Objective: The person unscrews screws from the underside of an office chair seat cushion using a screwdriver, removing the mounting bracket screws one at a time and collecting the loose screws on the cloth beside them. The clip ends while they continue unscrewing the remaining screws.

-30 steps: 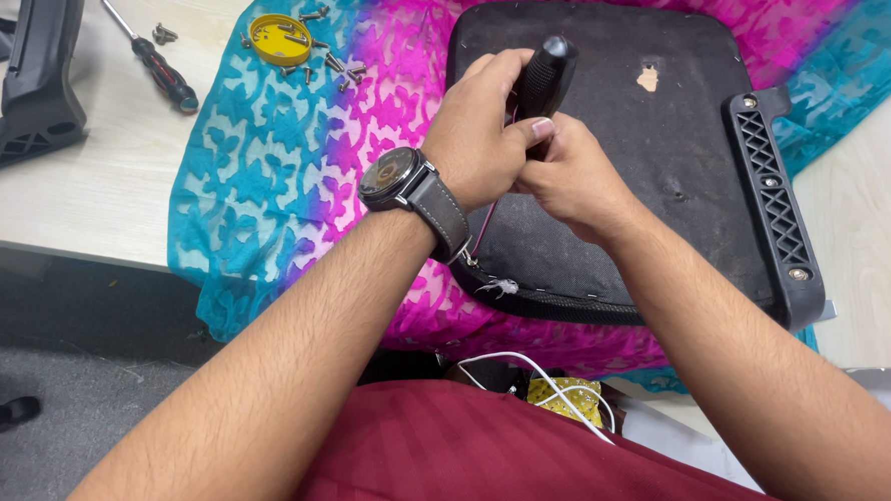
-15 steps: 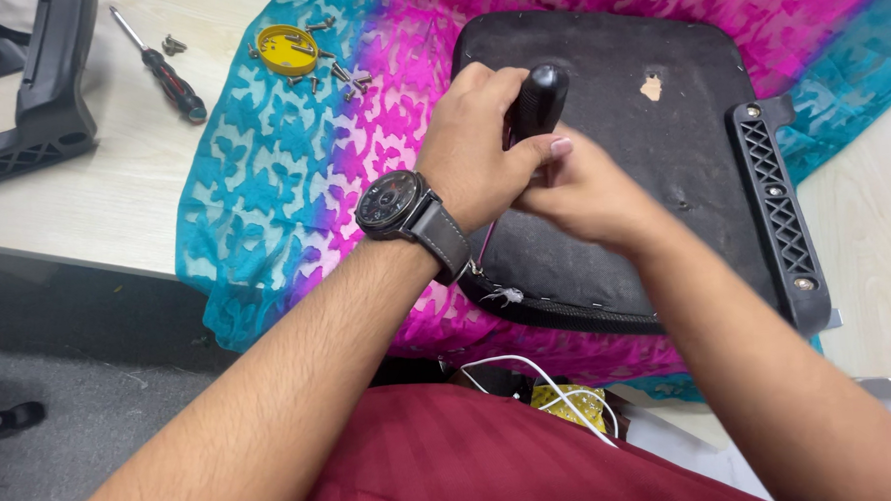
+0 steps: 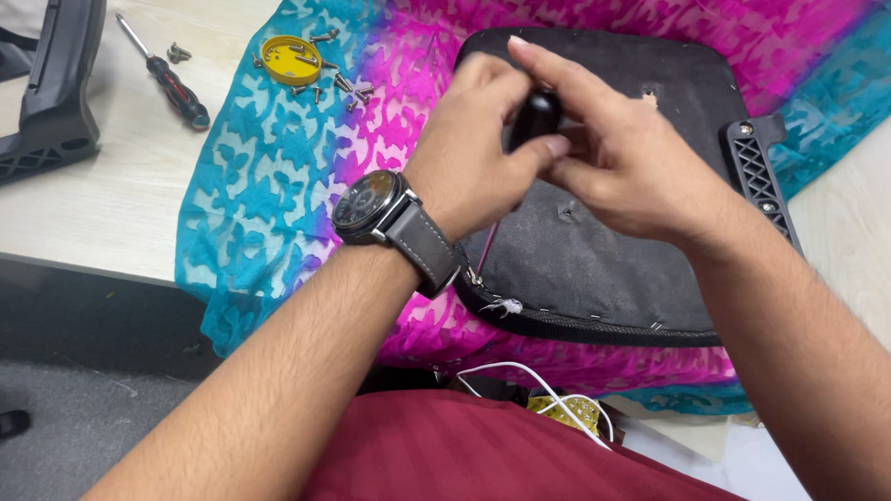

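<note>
1. Pale wooden tabletop (image 3: 113, 195) carries a pink-and-turquoise patterned cloth (image 3: 293, 187), on which a black seat pad (image 3: 606, 263) lies underside up.
2. Both hands meet over the pad: the left hand (image 3: 472, 164), a dark wristwatch (image 3: 368, 206) on its wrist, curls its fingers around the black handle of a screwdriver (image 3: 535, 116), thumb pressed to its side.
3. Right hand (image 3: 622, 163) closes on the same handle from the opposite side, index finger stretched over the top.
4. Below the fingers, the thin shaft slants down to the pad's near edge, its tip at a screw there.
5. Beyond the left knuckles sit a yellow dish (image 3: 290, 59), loose screws (image 3: 348, 84) and a second screwdriver (image 3: 168, 77).
6. Past the right fingertips, a black plastic bracket (image 3: 758, 177) lines the pad's edge.
</note>
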